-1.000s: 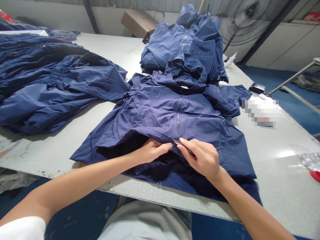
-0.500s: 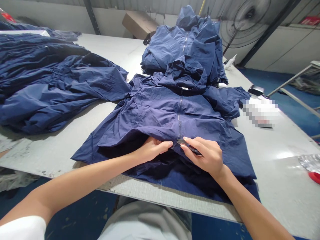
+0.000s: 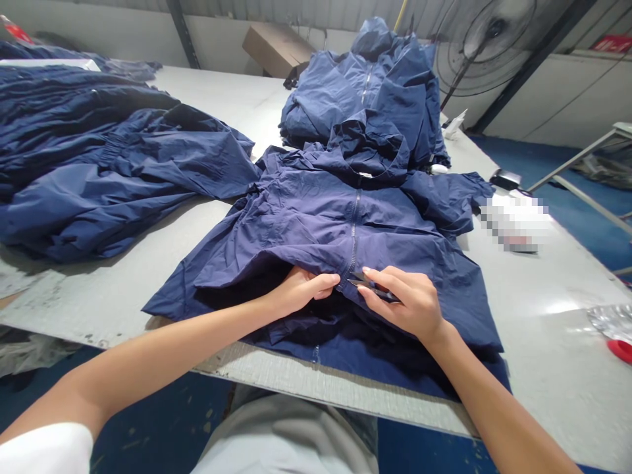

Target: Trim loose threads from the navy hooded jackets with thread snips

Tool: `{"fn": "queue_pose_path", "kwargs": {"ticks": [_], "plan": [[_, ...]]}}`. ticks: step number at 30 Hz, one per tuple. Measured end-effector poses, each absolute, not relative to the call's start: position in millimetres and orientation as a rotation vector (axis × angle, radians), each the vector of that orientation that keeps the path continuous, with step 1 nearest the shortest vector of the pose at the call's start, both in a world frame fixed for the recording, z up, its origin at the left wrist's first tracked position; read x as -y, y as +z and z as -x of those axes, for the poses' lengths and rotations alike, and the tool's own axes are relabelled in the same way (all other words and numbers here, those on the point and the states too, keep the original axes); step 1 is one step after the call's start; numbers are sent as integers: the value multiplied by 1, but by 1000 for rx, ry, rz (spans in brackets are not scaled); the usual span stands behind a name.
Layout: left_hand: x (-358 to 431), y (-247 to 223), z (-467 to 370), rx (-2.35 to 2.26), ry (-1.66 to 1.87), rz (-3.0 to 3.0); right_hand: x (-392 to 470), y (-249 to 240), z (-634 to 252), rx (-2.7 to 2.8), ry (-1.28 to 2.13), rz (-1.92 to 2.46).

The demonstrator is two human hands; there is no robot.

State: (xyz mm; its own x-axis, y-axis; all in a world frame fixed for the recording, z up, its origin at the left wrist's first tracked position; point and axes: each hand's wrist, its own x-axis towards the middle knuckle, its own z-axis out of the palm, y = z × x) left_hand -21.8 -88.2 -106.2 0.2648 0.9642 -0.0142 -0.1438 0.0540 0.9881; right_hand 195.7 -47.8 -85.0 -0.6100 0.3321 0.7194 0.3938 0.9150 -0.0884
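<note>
A navy zip-up jacket (image 3: 395, 240) lies flat in front of me, hood away from me. Down its middle runs a closed zipper (image 3: 354, 230). My left hand (image 3: 307, 289) pinches the hem beside the zipper's lower end, thumb on top and fingers partly under the cloth. In my right hand (image 3: 407, 299) is a pair of small thread snips (image 3: 372, 287), the blades parted and pointing left at the zipper's bottom. The blade tips are close to my left thumb; whether they touch the cloth I cannot tell.
More navy garments (image 3: 113, 158) are heaped on the left of the white table (image 3: 553, 316). Behind the jacket stands a stack of folded jackets (image 3: 320, 92). A cardboard box (image 3: 276, 49) and a fan (image 3: 486, 39) are at the back. A clear bottle with a red cap (image 3: 619, 349) lies far right.
The snips' blades have opened wider near the zipper's end. My left hand still pinches the hem, its fingers slightly shifted. The jacket has barely moved.
</note>
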Motion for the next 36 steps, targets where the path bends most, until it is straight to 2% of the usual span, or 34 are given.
{"fn": "queue_pose_path", "kwargs": {"ticks": [11, 23, 36], "plan": [[88, -113, 23, -905, 1048, -1166, 47, -82, -197, 2306, -4, 517], [81, -106, 22, -755, 817, -924, 46, -83, -200, 2331, -147, 484], [83, -107, 22, -779, 859, -990, 49, -81, -197, 2323, -161, 465]]}}
